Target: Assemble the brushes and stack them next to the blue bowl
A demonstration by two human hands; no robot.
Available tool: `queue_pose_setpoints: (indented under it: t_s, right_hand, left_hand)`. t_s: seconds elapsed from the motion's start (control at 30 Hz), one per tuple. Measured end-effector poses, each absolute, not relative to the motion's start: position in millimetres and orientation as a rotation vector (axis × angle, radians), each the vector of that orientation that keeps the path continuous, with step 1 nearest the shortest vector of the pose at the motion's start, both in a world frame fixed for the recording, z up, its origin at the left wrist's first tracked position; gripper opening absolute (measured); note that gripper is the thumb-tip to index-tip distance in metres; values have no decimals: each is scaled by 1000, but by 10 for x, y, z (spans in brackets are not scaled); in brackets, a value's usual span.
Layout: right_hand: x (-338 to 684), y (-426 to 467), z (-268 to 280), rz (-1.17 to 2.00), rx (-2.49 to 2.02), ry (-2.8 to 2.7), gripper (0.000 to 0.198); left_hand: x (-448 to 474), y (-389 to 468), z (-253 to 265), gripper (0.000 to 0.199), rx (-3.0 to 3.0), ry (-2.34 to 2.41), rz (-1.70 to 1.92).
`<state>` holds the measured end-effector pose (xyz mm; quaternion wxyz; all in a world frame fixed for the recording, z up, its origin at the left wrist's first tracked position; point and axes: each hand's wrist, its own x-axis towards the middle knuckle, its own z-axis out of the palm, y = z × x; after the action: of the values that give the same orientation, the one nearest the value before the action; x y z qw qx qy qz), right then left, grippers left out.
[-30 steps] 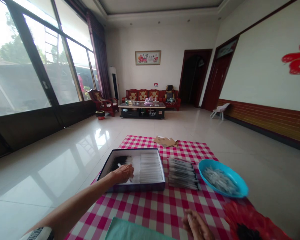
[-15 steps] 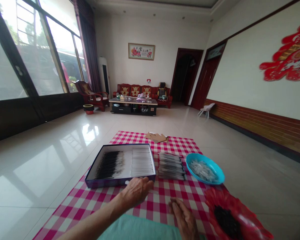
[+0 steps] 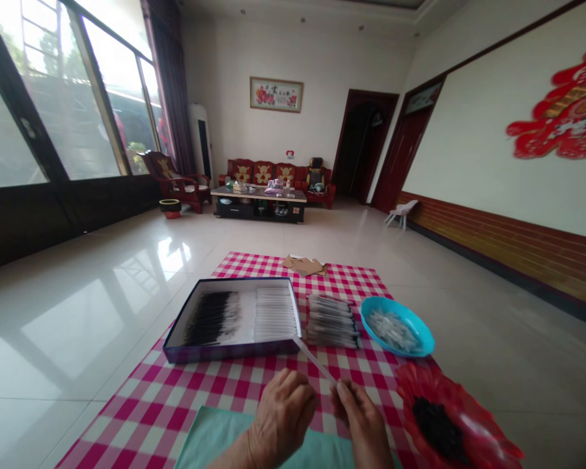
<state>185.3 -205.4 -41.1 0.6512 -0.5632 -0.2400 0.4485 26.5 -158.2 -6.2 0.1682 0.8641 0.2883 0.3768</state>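
Checked cloth (image 3: 127, 417) underneath; nearest, left hand (image 3: 286, 409) curled, cannot tell if gripping anything, and beside it right hand (image 3: 361, 417), fingers pinching the near end of a pale tube (image 3: 317, 361). Its far end overlaps, in view, a corner of the open box (image 3: 229, 354); held at one end only, it could slip, or a swing could jostle the pen-like rods (image 3: 331, 320) beyond.

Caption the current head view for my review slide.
Right hand holding a slim pale tube over checked cloth, left hand alongside.

Near end of clear tube (image 3: 317, 363) hidden; green cloth (image 3: 217, 431) cut off below.
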Motion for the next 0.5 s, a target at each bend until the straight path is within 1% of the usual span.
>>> queue_pose_setpoints:
  t_s: [0.1,0.2,0.27,0.37,0.5]
  right_hand:
    - [1761,-2089,-417,1154,-1157,-363,39]
    - [1601,-2114,-467,1255,-1138,-390,38]
    - [1528,-2130,-488,1279,-1187,-510,35]
    - [1541,-2149,-451,1226,-1264,-730,34]
    - [1730,-2140,-337,1078,-1324,-778,37]
  left_hand:
    - [354,-1531,-268,25,1918,996,1097]
    - [485,-1456,-354,43,1400,941,1088]
    - [557,-1424,-349,50,1209,877,1067]
    - [599,-1404,-334,48,1335,900,1000]
    - [552,-1430,-350,32,2042,1067,1001]
